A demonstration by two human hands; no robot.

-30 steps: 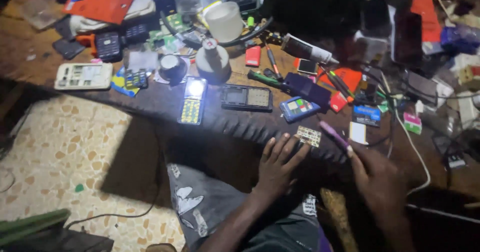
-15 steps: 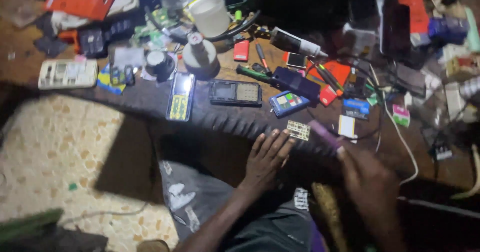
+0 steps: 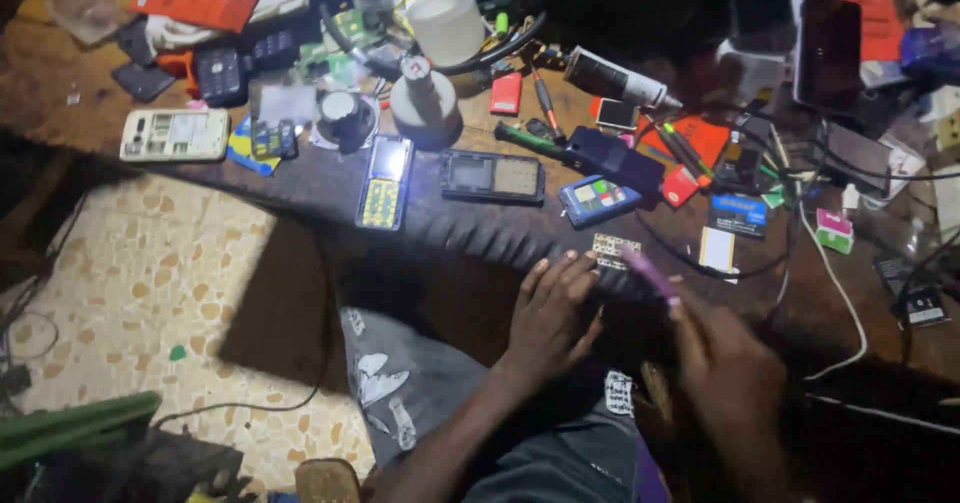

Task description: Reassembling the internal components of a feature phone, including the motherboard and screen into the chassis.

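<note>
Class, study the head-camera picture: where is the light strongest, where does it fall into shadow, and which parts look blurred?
Head view: brightest on the tiled floor and the white cup; the upper right of the cluttered table is deep in shadow; the right hand and its purple tool are motion-blurred, the left hand sharper.

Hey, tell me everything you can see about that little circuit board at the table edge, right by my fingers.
The small circuit board is a flat rectangle, pale tan with rows of tiny dark and gold spots. It lies flat near the front edge of the dark wooden table, just below a blue phone part. The left hand has its fingertips right beside it; actual contact is unclear. The purple tool in the right hand points toward it.
</note>
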